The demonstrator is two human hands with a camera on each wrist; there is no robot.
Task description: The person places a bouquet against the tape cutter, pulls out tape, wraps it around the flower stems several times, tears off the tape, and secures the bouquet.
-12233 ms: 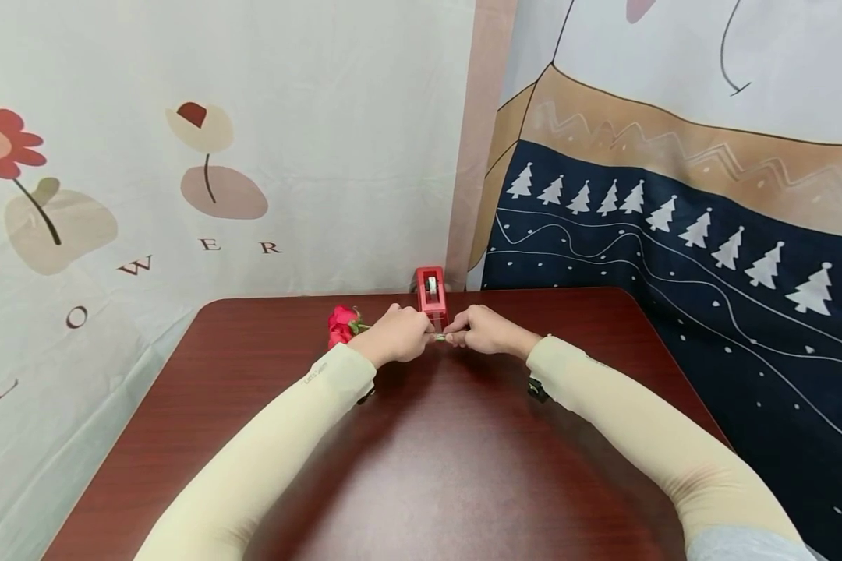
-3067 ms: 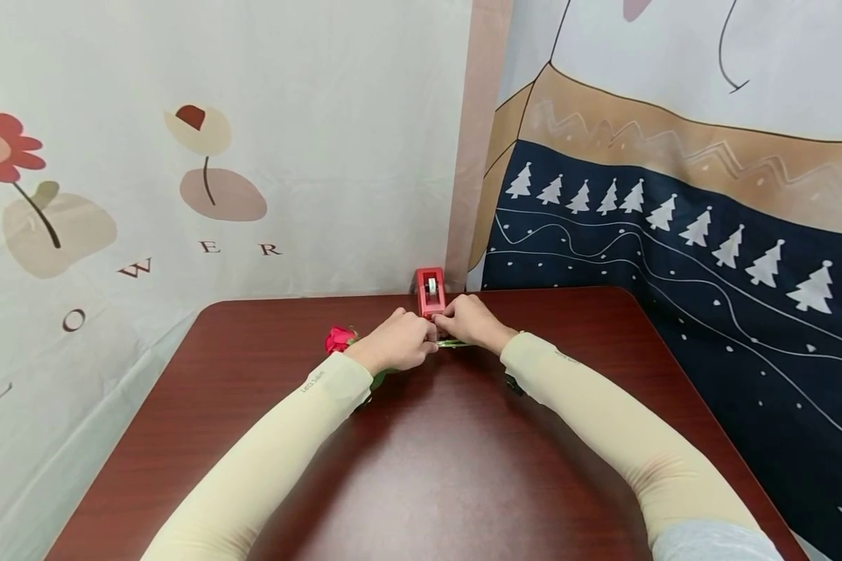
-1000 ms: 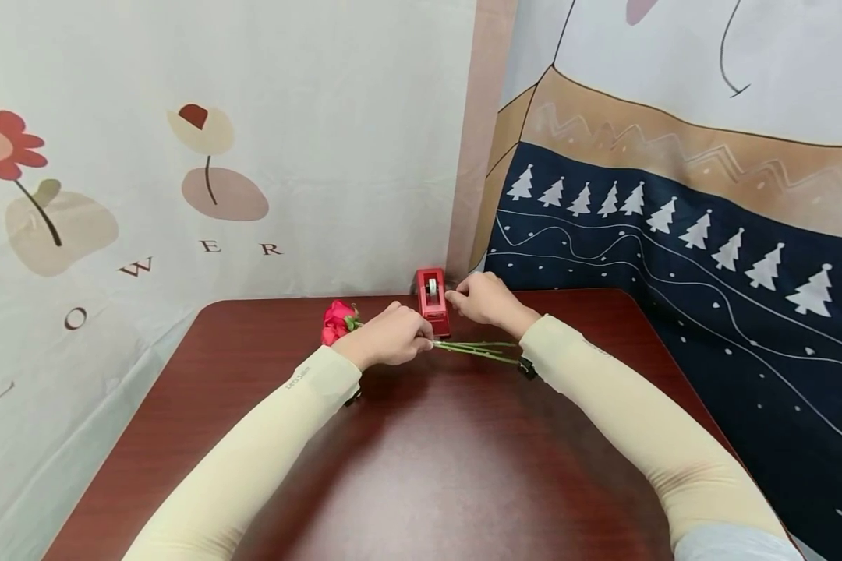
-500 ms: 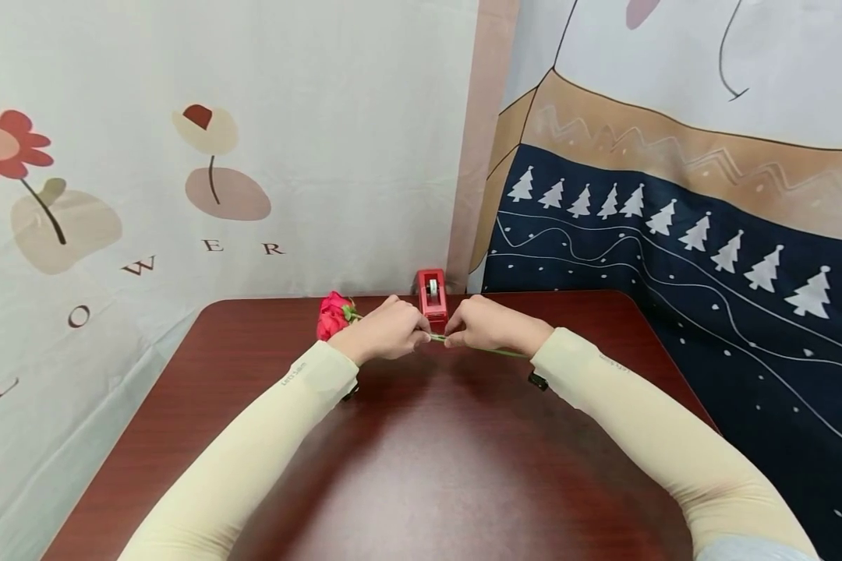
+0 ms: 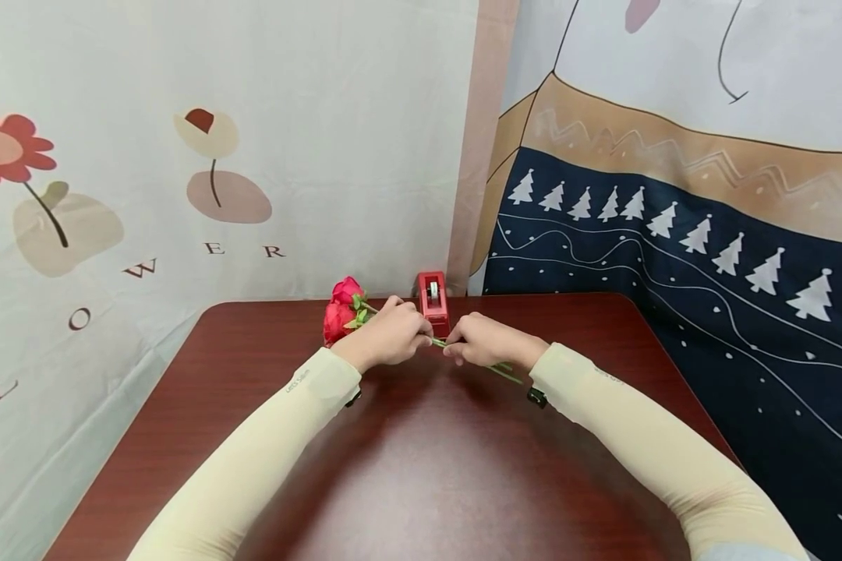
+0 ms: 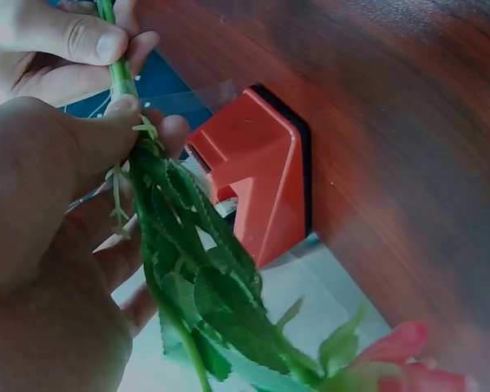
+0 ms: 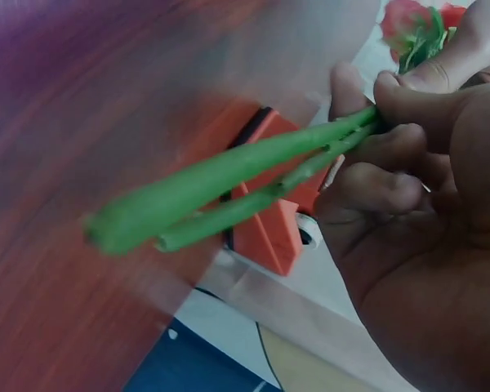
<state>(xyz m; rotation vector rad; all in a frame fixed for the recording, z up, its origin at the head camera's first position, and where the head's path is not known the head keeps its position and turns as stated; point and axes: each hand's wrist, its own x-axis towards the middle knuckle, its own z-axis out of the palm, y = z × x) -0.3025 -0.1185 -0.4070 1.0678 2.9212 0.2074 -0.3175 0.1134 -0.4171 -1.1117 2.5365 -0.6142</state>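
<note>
Artificial red roses (image 5: 338, 321) with green stems (image 5: 507, 374) are held between the two hands, blooms to the left. The left hand (image 5: 391, 333) pinches the bundled stems just past the leaves (image 6: 204, 269). Close beside it, the right hand (image 5: 491, 341) pinches the same stems between thumb and fingers, with the cut ends (image 7: 131, 224) sticking out beyond it. In the left wrist view, a band of clear tape (image 6: 124, 86) seems to lie around the stems between the hands. A red tape dispenser (image 5: 433, 312) stands just behind the hands; a faint clear strip (image 6: 200, 100) shows near it.
The brown wooden table (image 5: 421, 467) extends toward the person. A pale printed curtain (image 5: 351, 156) hangs behind it, and a dark blue cloth with white trees (image 5: 603, 257) hangs at the right.
A second ago the right hand was up beside the dispenser, apart from the stems; it came down onto them. The blooms have shifted upward and the stem ends now slant lower.
</note>
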